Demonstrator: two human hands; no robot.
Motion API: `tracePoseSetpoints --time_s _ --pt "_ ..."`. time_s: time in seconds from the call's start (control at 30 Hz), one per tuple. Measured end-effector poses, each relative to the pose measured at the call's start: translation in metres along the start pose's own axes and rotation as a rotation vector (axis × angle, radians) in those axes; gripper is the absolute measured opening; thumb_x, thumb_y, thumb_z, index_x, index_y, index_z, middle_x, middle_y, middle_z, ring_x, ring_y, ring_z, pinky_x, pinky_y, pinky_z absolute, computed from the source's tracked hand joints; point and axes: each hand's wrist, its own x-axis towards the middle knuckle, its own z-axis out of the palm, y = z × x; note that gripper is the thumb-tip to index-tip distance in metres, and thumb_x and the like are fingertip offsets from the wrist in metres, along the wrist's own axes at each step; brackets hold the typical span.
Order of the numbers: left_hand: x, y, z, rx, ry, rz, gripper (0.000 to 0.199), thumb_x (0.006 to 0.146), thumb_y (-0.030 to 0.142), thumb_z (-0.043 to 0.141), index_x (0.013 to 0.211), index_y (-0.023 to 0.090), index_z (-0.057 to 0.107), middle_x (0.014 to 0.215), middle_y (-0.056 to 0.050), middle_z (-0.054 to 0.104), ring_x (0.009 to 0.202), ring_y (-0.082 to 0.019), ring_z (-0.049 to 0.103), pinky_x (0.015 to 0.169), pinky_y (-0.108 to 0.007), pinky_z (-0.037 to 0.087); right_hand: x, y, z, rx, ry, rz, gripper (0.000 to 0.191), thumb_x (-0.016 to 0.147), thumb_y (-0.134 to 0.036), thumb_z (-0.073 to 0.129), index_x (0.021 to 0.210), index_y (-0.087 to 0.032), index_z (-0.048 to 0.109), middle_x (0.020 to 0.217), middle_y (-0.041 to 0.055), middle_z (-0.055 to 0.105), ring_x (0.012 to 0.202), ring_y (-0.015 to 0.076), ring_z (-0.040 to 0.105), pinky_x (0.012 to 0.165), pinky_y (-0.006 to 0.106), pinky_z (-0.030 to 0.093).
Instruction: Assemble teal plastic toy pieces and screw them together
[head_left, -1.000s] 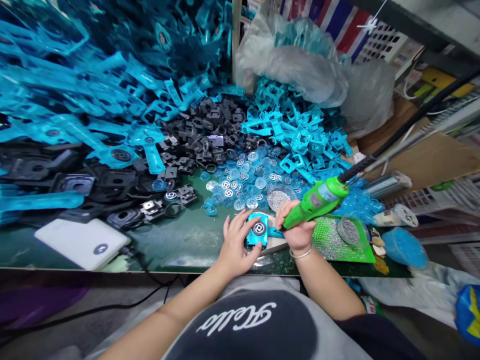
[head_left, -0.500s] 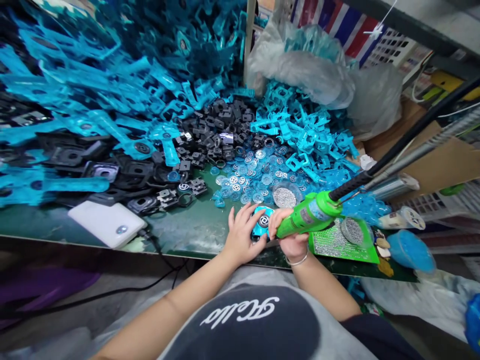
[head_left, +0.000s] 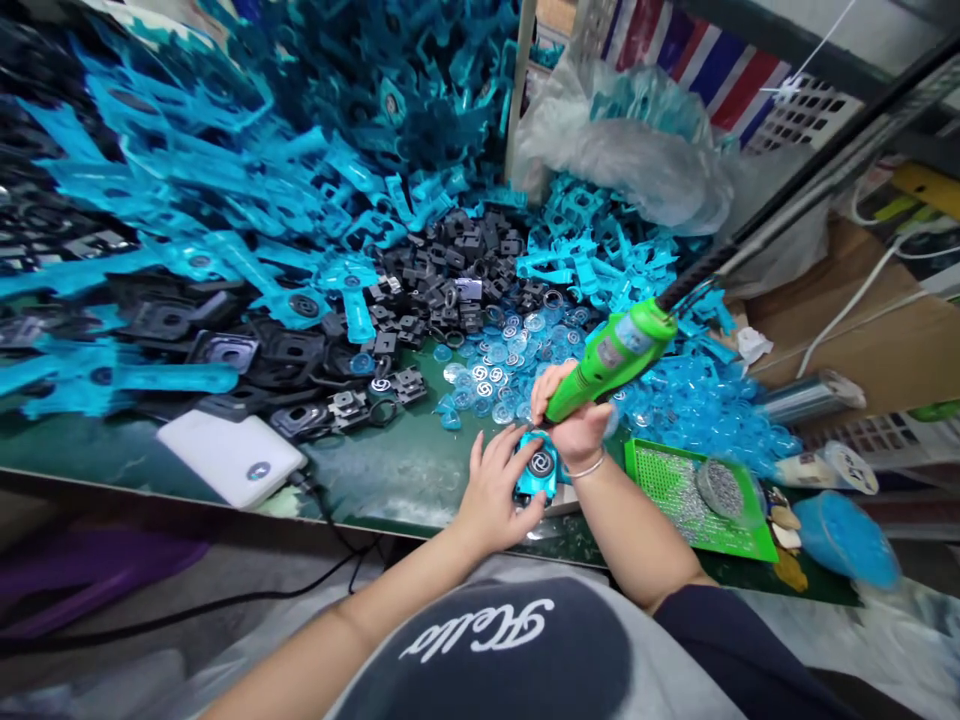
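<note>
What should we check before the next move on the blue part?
1. Left hand holding the cyan plastic part: ok.
2. Right hand gripping the green handheld tool: ok.
3. Tool nose apart from the left fingers: ok.
4. Tool nose touching the part: cannot tell from this view.
5. Black cable running up clear of the hands: ok.

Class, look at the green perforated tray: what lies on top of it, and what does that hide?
The green perforated tray carries scattered silver grains and a round dish heaped with more of them. The holes show at the tray's far left, but the tray surface beneath the dish is covered and cannot be seen.
</note>
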Motion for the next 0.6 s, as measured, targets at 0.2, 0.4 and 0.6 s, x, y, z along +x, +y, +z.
tracePoseSetpoints --time_s 0.2,0.4,0.6 --pt "-0.003 -0.005 0.005 0.019 0.029 0.04 0.057 0.091 0.041 0.052 0.142 0.017 0.053 0.151 -0.023 0.051 0.145 -0.037 0.043 0.12 -0.067 0.021 -0.014 0.03 -0.011 0.015 -0.039 0.089 0.067 0.071 -0.09 0.057 0.072 -0.024 0.056 0.055 -0.0033 0.051 0.043 0.0125 0.046 0.042 0.028 0.037" --pt "-0.003 -0.005 0.003 0.03 0.009 0.039 0.058 0.09 0.039 0.053 0.144 0.017 0.051 0.151 -0.023 0.05 0.145 -0.037 0.042 0.12 -0.067 0.02 -0.014 0.033 -0.004 0.06 -0.073 0.084 0.065 0.074 -0.087 0.059 0.07 -0.023 0.057 0.055 -0.0031 0.051 0.04 0.0119 0.045 0.038 0.026 0.033" --pt "-0.001 -0.001 -0.005 0.004 -0.037 0.022 0.069 0.086 0.045 0.067 0.147 0.022 0.047 0.153 -0.021 0.05 0.146 -0.042 0.04 0.118 -0.075 0.016 0.0 -0.002 -0.019 -0.059 0.105 -0.027 0.063 0.081 -0.088 0.048 0.084 -0.026 0.059 0.069 -0.0018 0.055 0.055 0.0151 0.054 0.052 0.03 0.046"
